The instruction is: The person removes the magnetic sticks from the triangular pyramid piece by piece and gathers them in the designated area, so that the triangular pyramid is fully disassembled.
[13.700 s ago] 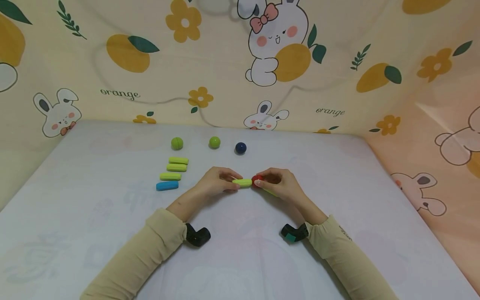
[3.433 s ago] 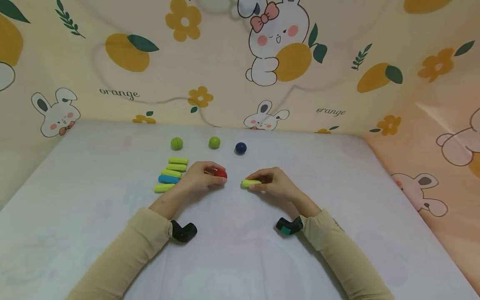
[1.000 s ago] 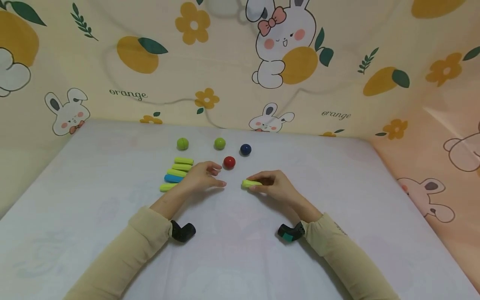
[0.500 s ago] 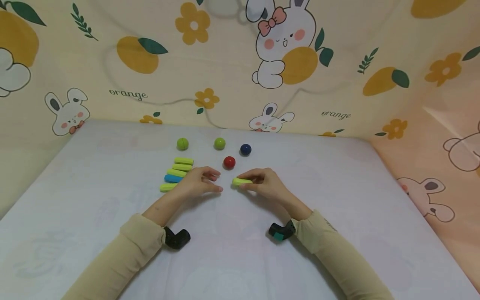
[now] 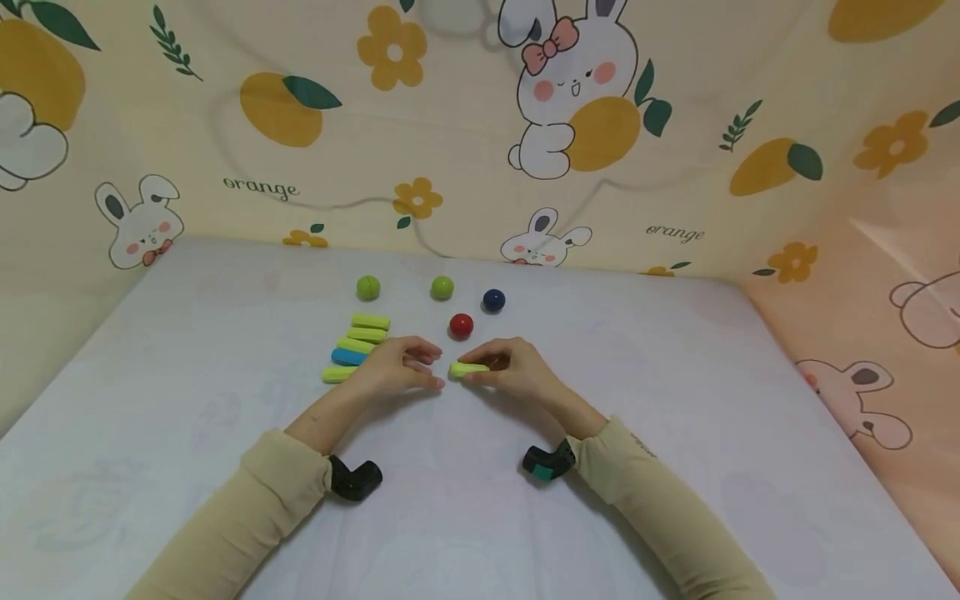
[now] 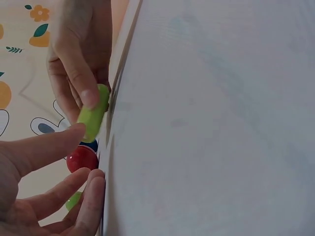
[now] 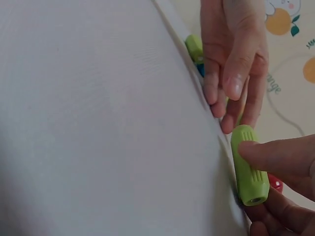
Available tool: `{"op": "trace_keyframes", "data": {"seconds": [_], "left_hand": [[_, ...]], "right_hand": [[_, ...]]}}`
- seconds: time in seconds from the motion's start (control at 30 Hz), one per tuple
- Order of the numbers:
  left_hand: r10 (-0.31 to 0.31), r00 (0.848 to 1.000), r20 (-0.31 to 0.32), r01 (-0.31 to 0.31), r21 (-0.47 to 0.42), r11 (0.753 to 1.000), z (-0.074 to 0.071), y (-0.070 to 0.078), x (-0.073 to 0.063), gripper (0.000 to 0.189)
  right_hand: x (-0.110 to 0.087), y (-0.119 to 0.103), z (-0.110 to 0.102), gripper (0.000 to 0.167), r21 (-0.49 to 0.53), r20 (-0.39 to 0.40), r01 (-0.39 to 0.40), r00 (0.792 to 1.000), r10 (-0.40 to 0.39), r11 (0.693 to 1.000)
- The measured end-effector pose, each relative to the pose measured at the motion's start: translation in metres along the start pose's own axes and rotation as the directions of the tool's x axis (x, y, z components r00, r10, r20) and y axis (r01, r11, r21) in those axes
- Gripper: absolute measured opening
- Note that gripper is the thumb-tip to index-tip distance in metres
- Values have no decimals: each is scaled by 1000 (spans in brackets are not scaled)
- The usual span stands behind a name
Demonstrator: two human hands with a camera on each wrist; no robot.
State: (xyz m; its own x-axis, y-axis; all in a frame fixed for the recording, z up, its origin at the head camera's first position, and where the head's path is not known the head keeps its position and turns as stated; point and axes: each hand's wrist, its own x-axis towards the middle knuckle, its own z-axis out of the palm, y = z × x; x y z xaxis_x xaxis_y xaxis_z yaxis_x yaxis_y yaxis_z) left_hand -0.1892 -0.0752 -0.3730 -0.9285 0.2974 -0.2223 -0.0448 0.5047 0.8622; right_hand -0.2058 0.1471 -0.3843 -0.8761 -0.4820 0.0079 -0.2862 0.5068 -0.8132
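My right hand (image 5: 513,368) pinches a yellow-green magnetic rod (image 5: 459,370) between thumb and fingers, its free end pointing left. In the right wrist view this rod (image 7: 247,162) has a ribbed side and a small metal spot in its end. My left hand (image 5: 390,368) is just to the left, fingers apart and slightly bent, with nothing between them. From the left wrist view, a left fingertip overlaps the lower end of the rod (image 6: 92,118). A red ball (image 5: 461,326) lies on the table behind the gap between the hands.
Behind stand a dark blue ball (image 5: 493,301) and two green balls, one at left (image 5: 368,287), the other nearer the middle (image 5: 442,287). Several yellow-green rods (image 5: 371,321) and a blue rod (image 5: 347,357) lie in a column by the left hand, which partly covers them.
Earlier, the red ball sat joined between two rods; later the left hand held it alone, then released it on the table. Over the last second the right hand moved left with its rod.
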Motion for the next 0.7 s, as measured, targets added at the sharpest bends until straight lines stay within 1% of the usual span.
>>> {"op": "trace_keyframes", "data": {"seconds": [0.2, 0.33, 0.47, 0.57, 0.7], "left_hand": [[-6, 1000, -8, 6, -5, 1000, 2, -1, -2, 46], [-10, 1000, -12, 10, 4, 1000, 4, 0, -1, 45], [-21, 999, -27, 21, 16, 1000, 6, 1, -1, 43], [-20, 999, -36, 22, 30, 999, 8, 2, 1, 42], [-22, 999, -42, 23, 25, 999, 12, 4, 2, 41]], "right_hand": [[-2, 1, 5, 28, -38, -12, 5, 1000, -5, 999], [-4, 1, 5, 29, -63, -17, 16, 1000, -18, 998], [-4, 1, 2, 34, -87, -3, 32, 999, -32, 996], [-7, 4, -2, 36, -88, -2, 9, 1000, -9, 996], [-13, 10, -9, 36, -83, -17, -21, 1000, 19, 996]]}}
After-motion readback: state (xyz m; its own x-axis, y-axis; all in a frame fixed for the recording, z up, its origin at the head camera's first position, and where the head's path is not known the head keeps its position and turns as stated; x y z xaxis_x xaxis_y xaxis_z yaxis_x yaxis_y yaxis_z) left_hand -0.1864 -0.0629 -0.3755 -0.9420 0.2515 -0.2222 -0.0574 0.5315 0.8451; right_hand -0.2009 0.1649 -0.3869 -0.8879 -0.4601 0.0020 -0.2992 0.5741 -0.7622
